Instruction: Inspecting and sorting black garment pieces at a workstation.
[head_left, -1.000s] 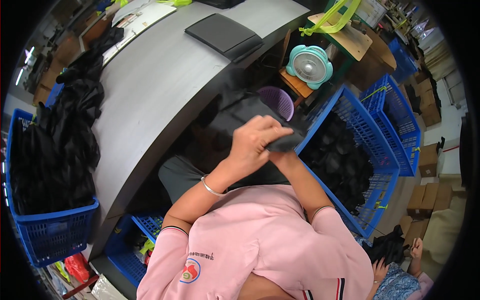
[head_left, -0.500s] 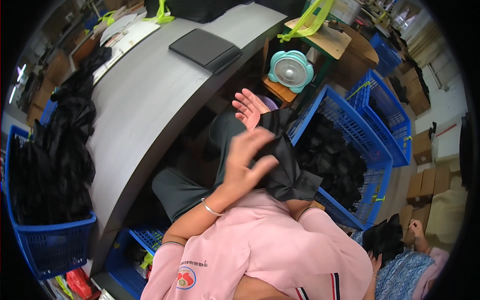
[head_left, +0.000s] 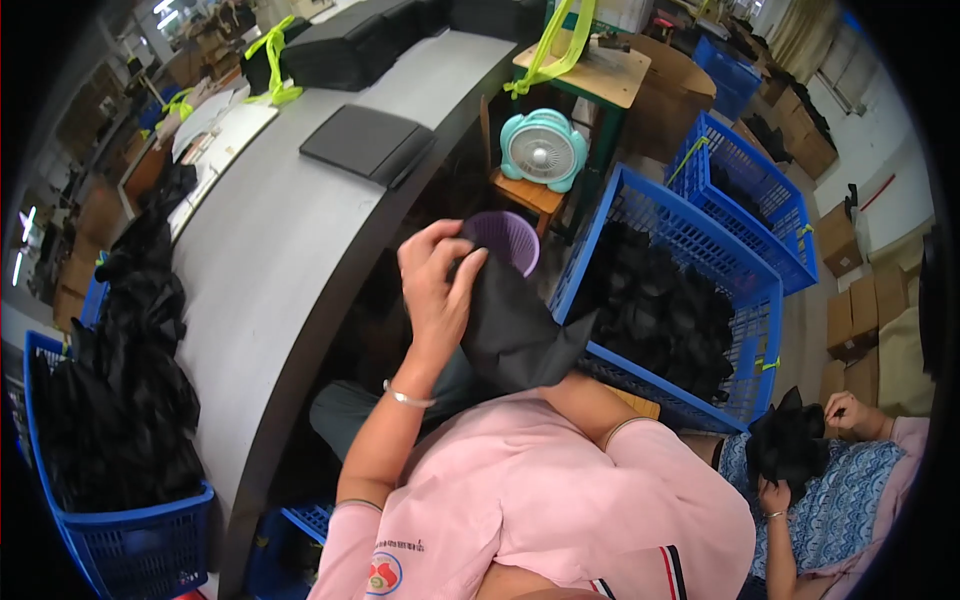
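A black cloth piece (head_left: 512, 335), seemingly folded or bag-like, hangs in front of my lap. My left hand (head_left: 432, 285), with a silver bangle at the wrist, is closed on its upper edge, thumb and fingers pinched together. My right forearm (head_left: 580, 402) reaches in behind the cloth from the right. The cloth covers my right hand, so its fingers cannot be seen. Just beyond the cloth's top edge is a purple basket (head_left: 518, 243).
At right, a blue crate (head_left: 700, 237) holds many black pieces; another blue crate (head_left: 135, 545) at left overflows with black cloth. A flat black stack (head_left: 365, 145) lies on the grey table (head_left: 270, 230). A turquoise fan (head_left: 543, 150) stands ahead. A co-worker's hands (head_left: 773, 495) hold black cloth.
My left hand has gone from open and moving to pinching the cloth's upper edge. My right hand, earlier open with its palm showing beyond the cloth, is now covered by it.
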